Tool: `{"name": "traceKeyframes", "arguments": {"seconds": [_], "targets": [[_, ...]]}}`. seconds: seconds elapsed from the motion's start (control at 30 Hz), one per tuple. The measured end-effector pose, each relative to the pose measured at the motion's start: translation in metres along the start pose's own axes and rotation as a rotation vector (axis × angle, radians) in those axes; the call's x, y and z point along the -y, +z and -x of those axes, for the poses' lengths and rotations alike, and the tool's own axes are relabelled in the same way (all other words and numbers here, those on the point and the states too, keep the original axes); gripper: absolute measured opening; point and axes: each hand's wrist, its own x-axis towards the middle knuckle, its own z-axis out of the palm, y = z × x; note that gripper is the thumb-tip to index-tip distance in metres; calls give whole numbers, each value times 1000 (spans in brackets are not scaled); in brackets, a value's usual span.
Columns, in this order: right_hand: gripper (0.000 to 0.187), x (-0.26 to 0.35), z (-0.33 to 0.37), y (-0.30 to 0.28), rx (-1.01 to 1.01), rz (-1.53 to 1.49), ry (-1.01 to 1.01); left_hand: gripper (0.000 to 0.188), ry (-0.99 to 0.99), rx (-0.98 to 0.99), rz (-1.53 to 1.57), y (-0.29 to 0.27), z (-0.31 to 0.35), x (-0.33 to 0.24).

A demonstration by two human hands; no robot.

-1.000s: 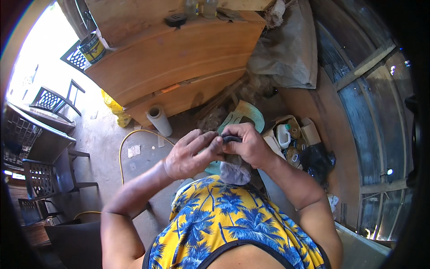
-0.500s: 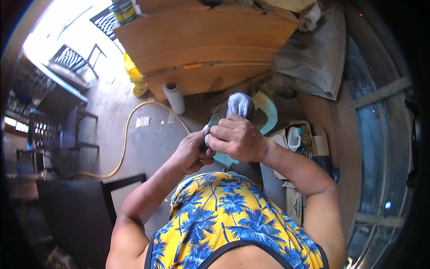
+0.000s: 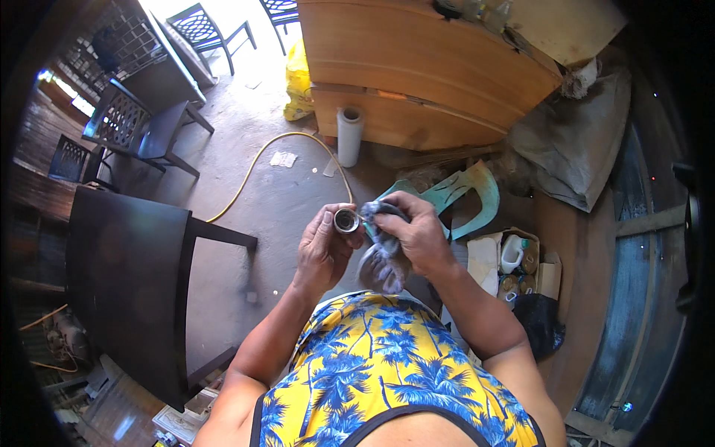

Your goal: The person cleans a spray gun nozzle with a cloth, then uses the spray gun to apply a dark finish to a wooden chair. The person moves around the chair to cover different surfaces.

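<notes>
A dark table stands at the far left of my remote view, a chair behind it and a yellow hose curving across the grey floor. A yellow bag sits against the wood panel. At center, above a palm-print shirt, my left hand closes its curled fingers around a round metal piece, its hollow end facing up at me. A white roll stands upright on the floor beyond. Just right of the piece, a grey cloth hangs bunched from my right hand, thumb and fingers pinched on it; whether cloth and piece touch, I cannot tell. Farther right lie a green cutout, a box holding a white jug, a black bag and a grey sack.
</notes>
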Motion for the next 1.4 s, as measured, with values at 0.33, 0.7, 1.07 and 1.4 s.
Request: {"name": "traceKeyframes", "arguments": {"seconds": [0.33, 0.7, 1.07, 1.4], "targets": [[25, 8, 28, 87, 81, 927, -827, 39, -275, -73, 258, -41, 63, -56], [37, -8, 20, 88, 562, 1259, -962, 37, -520, -4, -51, -52, 72, -84], [21, -5, 20, 103, 17, 864, -709, 28, 351, -144, -998, -17, 59, -54], [21, 18, 3, 76, 366, 1103, -1210, 37, -284, 69, -276, -21, 51, -76]]}}
